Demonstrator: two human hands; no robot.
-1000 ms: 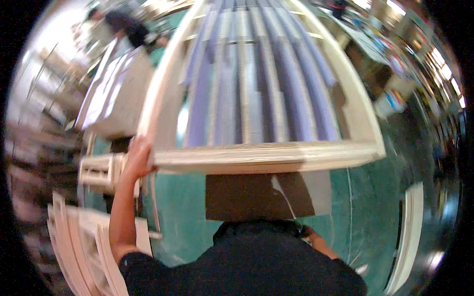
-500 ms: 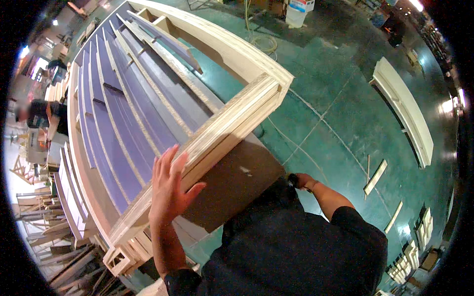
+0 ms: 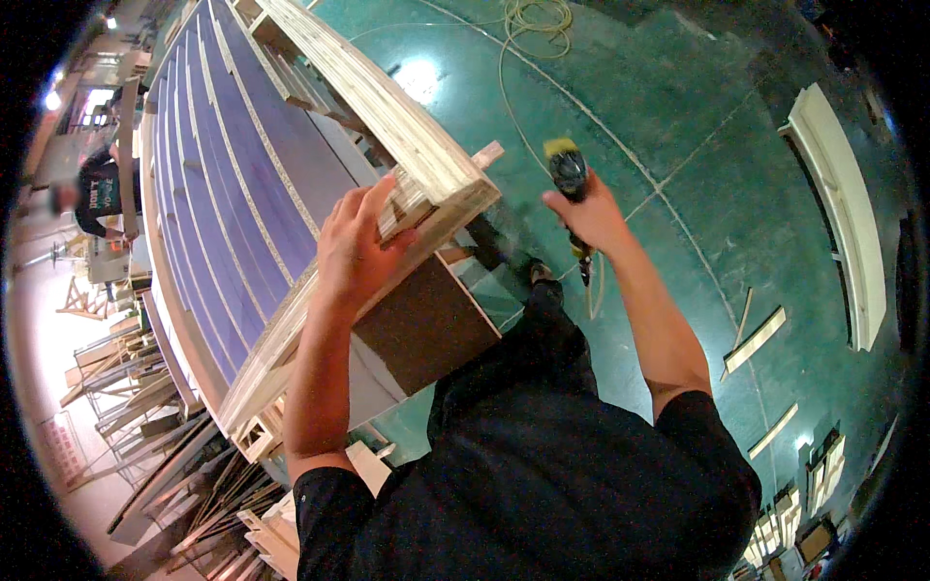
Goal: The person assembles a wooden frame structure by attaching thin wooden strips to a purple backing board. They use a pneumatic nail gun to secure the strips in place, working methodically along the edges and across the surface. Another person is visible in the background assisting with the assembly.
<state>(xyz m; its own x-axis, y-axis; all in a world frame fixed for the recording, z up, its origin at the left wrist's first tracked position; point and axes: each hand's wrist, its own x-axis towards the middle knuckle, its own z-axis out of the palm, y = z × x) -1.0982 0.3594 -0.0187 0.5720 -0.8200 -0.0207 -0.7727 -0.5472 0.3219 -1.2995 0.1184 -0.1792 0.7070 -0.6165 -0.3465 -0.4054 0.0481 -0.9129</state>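
My right hand [image 3: 603, 215] is closed round the grip of a black nail gun [image 3: 570, 174] with a yellow end, held up over the floor right of the frame. A thin hose [image 3: 595, 290] hangs below it. My left hand [image 3: 360, 254] rests on the near end rail of a large pale wooden frame [image 3: 450, 194], its fingers and thumb apart. Purple-blue panels [image 3: 228, 184] with long narrow ribs fill the frame. Below the end rail shows a dark brown board [image 3: 436, 324]. A short wood piece [image 3: 489, 153] sticks out past the frame's near right corner.
Coiled hose [image 3: 539, 27] lies on the green floor [image 3: 639, 126]. A long curved pale panel [image 3: 841, 213] and loose wood strips [image 3: 754, 344] lie to the right. Stacked lumber [image 3: 160, 474] fills the lower left. Beyond the frame, a person [image 3: 102, 184] stands beside an upright board [image 3: 127, 155].
My right hand has risen from beside my body with the nail gun, now further forward. My left hand has shifted along the end rail toward the right corner. The view has shifted too.
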